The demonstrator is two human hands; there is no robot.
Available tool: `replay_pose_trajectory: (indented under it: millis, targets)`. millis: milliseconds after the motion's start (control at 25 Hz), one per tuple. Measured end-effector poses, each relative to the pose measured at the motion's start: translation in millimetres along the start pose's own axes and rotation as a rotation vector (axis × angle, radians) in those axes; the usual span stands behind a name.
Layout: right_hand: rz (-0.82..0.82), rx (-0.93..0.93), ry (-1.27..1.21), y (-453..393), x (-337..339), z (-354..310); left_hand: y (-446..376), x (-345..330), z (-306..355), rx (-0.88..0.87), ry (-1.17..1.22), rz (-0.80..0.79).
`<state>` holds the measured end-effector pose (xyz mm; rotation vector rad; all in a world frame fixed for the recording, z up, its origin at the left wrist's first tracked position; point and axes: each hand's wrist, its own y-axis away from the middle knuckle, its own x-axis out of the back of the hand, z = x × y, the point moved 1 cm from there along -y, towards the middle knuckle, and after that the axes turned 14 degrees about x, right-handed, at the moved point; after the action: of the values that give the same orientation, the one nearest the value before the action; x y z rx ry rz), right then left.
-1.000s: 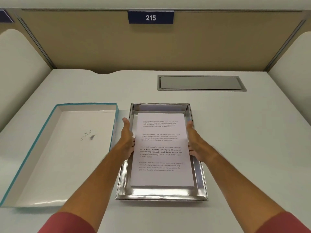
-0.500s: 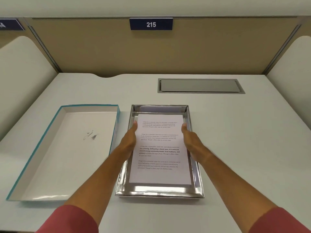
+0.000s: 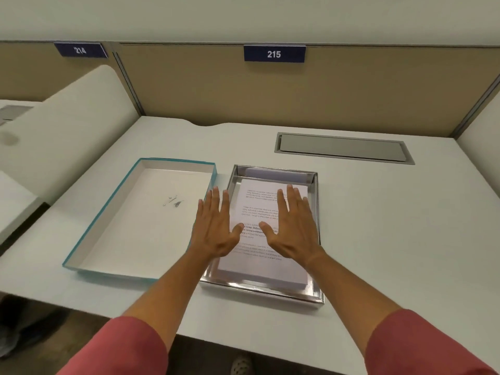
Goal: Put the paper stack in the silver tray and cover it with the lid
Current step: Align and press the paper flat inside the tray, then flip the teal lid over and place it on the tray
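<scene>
Single view from my head, facing forward and down, close over desk (image 3: pixel 378 226), tray (image 3: pixel 315 266) at 12 o'clock, partition (image 3: pixel 351 90) beyond.

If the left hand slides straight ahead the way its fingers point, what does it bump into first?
Probably nothing soon. The left hand points away along the seam between the lid and the silver tray; beyond lies bare desk, then the back panel. Its height is unclear.
</scene>
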<state>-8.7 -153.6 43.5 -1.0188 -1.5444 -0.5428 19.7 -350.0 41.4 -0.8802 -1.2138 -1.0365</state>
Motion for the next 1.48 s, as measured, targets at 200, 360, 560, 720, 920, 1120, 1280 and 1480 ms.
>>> replay_pose_trajectory:
  millis: [200, 360, 560, 720, 920, 1120, 1280, 1480]
  targets:
    - [0.018, 0.043, 0.058, -11.3, 0.7, -19.8, -2.8, 7.0, -26.1, 0.050, -0.057, 0.049]
    - [0.012, 0.038, 0.078, -23.2, -7.0, -40.3, -14.9, 10.1, -49.9, 0.046, -0.077, 0.056]
    - [-0.008, -0.040, 0.109, -36.5, -24.0, -69.6, -34.8, 4.3, -80.7, -0.011, -0.073, -0.007]
    - [0.003, -0.120, 0.126, -42.4, -37.3, -89.9, -46.9, -11.1, -99.4, -0.042, -0.038, -0.096]
    - [0.013, -0.185, 0.125, -38.9, -46.5, -102.8, -53.9, -24.6, -105.3, -0.014, 0.060, -0.168]
    - [0.030, -0.216, 0.098, -36.0, -47.4, -106.6, -59.7, -21.6, -98.2, 0.060, 0.246, -0.129]
    - [0.030, -0.225, 0.052, -34.7, -46.0, -104.6, -60.4, -9.3, -99.0, 0.116, 0.327, -0.143]
    - [0.051, -0.211, -0.025, -40.9, -35.6, -102.3, -67.0, 47.9, -103.0, 0.087, 0.475, 0.056]
